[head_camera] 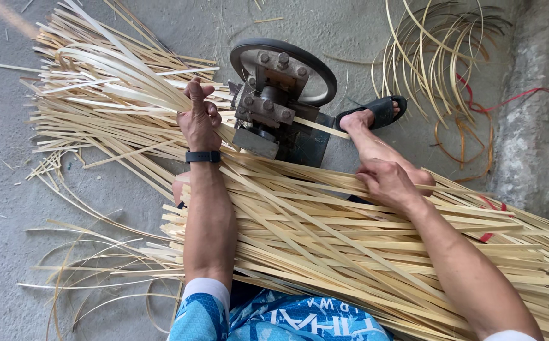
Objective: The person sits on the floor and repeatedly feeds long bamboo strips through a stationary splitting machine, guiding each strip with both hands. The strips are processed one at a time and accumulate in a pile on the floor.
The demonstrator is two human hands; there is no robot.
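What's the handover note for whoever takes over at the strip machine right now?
Left hand: closed on a strip on the far side of the machine.
Right hand: fingers resting on the strip bundle across the lap; whether it grips one can't be told.
Foot in a sandal sits beside the machine's base.
Done: a spread of strips lies on the floor beyond the left hand.
Left: the big bundle over the lap, on the near side of the machine.
Loose thin curls lie far right.
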